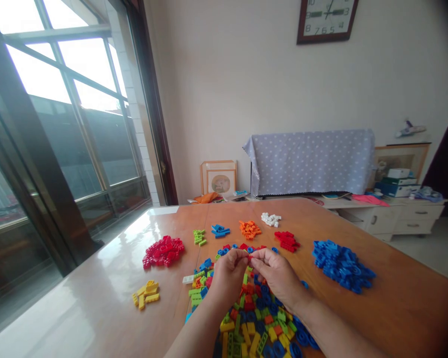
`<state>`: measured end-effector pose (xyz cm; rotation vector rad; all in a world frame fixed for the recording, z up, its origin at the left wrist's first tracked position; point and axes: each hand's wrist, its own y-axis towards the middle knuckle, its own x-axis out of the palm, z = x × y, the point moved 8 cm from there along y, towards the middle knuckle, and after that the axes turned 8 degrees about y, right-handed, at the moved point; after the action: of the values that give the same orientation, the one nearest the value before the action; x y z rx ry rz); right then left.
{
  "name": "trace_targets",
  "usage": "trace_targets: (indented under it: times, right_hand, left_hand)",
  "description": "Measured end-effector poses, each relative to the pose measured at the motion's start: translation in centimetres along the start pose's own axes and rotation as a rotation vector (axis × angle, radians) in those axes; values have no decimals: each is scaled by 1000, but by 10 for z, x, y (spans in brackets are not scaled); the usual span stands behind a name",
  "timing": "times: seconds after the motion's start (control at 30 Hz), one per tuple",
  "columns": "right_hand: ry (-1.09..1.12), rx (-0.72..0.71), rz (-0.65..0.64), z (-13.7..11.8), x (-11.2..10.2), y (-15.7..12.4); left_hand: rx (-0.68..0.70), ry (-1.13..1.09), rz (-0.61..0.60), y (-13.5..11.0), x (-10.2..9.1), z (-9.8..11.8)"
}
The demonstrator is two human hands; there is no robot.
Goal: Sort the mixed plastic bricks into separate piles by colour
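Observation:
My left hand [232,266] and my right hand [272,268] meet above a mixed heap of toy building bricks [248,328]. Both hands are closed in a pinch, fingertips almost touching. Between them shows a small red brick [250,257], mostly hidden by the fingers. Green, yellow, red, orange and blue pieces make up the heap, with round blue ones on its right side. My forearms cover part of it. A white brick [188,279] lies at the heap's left edge.
Around the heap on the wooden table [108,293] lie single-colour piles: dark red bricks [164,252], yellow bricks [146,294], lime bricks [199,237], blue bricks [220,230], orange bricks [250,229], white bricks [271,219], red bricks [287,241] and a large blue pile [341,266].

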<state>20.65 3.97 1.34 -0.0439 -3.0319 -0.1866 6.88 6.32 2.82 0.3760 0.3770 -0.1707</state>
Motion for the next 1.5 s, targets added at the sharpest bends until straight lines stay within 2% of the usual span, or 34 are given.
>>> trace_targets:
  times: [0.2, 0.4, 0.57, 0.63, 0.73, 0.83, 0.93, 1.13, 1.33, 1.5]
  right_hand:
    - [-159, -170, 37, -3, -2, 2]
    - [-220, -201, 81, -4, -2, 1]
    - [-184, -167, 8, 6, -2, 10]
    - [-206, -152, 59, 10, -20, 19]
    - [-265, -119, 273, 12, -73, 32]
    - [-311, -113, 414, 11, -122, 40]
    - [-370, -87, 493, 17, -154, 44]
    - [-472, -40, 530, 40, -168, 54]
    - [-509, -10, 561, 52, -176, 68]
    - [-483, 25, 564, 60, -183, 69]
  left_hand:
    - [-35, 56, 23, 2, 2, -5]
    - [-29, 29, 34, 2, 3, -4]
    - [-68, 17, -11, 2, 3, -14]
    - [-105, 3, 9, 3, -1, -21]
    - [-164, -38, 58, 4, -12, -29]
    - [-184, -103, 103, 5, -25, -27]
    - [-195, -115, 159, 6, -39, -22]
    - [-174, -15, 245, 10, -59, -25]
    - [-180, -25, 223, 13, -57, -37]
    - [-186, -6, 228, 13, -58, -38]
